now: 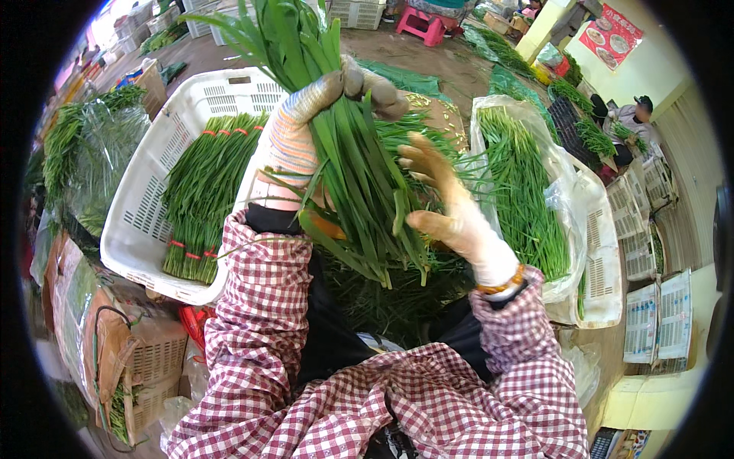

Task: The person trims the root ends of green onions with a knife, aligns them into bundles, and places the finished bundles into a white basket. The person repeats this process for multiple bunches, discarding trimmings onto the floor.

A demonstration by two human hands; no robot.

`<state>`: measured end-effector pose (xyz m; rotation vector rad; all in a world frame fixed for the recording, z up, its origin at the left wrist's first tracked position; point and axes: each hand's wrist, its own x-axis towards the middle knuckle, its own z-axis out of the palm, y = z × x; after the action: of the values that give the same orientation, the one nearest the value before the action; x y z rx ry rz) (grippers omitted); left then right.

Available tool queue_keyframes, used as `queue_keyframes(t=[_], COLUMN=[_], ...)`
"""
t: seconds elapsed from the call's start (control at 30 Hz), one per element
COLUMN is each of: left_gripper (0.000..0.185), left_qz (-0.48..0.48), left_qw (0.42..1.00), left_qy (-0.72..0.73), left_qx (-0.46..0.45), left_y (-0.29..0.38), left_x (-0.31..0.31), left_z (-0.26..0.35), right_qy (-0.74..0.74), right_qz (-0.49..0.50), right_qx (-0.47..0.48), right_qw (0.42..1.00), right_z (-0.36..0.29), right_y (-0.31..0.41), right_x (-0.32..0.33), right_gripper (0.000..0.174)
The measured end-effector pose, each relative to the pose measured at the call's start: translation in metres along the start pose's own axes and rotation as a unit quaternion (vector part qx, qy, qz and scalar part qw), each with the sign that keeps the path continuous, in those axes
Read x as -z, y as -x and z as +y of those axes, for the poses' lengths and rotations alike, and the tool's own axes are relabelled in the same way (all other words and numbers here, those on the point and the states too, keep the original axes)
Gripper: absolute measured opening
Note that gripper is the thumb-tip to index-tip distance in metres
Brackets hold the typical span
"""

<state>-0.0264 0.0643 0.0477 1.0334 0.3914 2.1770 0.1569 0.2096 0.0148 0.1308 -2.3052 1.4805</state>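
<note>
My left hand (pixel 338 94), in a striped knit work glove, is closed around a thick bunch of Chinese chives (pixel 355 166). The leaves spread out above the fist, and the lower ends hang between my forearms. Just right of the hanging part, my right hand (pixel 444 201) is blurred, its fingers apart and nothing held. It wears a pale glove with an orange-brown bracelet (pixel 504 281) at the wrist. Left of me, tied chive bundles (pixel 212 183) with red bands lie in a white plastic crate (pixel 137 195). On the right, loose chives (pixel 524 183) lie in a plastic-lined crate (pixel 599 258).
Behind my hands lies a brown board (pixel 438 117) with small pale scraps. Cut leaves (pixel 384 304) cover the ground between my knees. A pink stool (pixel 421 26) stands farther off. Another person (pixel 631 126) sits at right near stacked crates (pixel 636 218).
</note>
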Motion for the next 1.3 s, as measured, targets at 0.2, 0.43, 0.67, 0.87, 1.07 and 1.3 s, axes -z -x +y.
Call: queue_keyframes(t=[0.2, 0.43, 0.67, 0.87, 1.07, 1.3], left_gripper=[0.04, 0.026, 0.031, 0.028, 0.027, 0.021], left_qz=[0.018, -0.079, -0.097, -0.119, -0.346, -0.323], left_qw=[0.993, 0.988, 0.98, 0.973, 0.934, 0.937], left_qy=[-0.116, 0.006, 0.126, 0.155, 0.093, 0.128], left_qx=[-0.026, -0.129, -0.116, -0.125, -0.018, -0.032], left_y=[0.024, 0.047, 0.046, 0.057, 0.036, 0.04], left_x=[-0.002, 0.001, -0.032, -0.007, 0.042, 0.029], left_z=[0.008, 0.021, -0.005, 0.024, 0.058, 0.04], right_qy=[-0.148, 0.215, -0.184, -0.166, 0.191, 0.073], right_qz=[0.117, 0.052, -0.154, -0.34, -0.256, -0.07], right_qx=[-0.05, -0.137, 0.024, -0.162, -0.274, -0.083], right_qw=[0.981, 0.966, 0.97, 0.911, 0.907, 0.991], right_z=[0.011, 0.009, 0.003, 0.023, 0.035, 0.025], right_y=[0.006, 0.063, -0.008, 0.05, 0.143, 0.073], right_x=[-0.052, -0.009, -0.036, -0.045, -0.022, -0.009], right_gripper=[0.026, 0.021, 0.066, 0.06, 0.032, 0.067])
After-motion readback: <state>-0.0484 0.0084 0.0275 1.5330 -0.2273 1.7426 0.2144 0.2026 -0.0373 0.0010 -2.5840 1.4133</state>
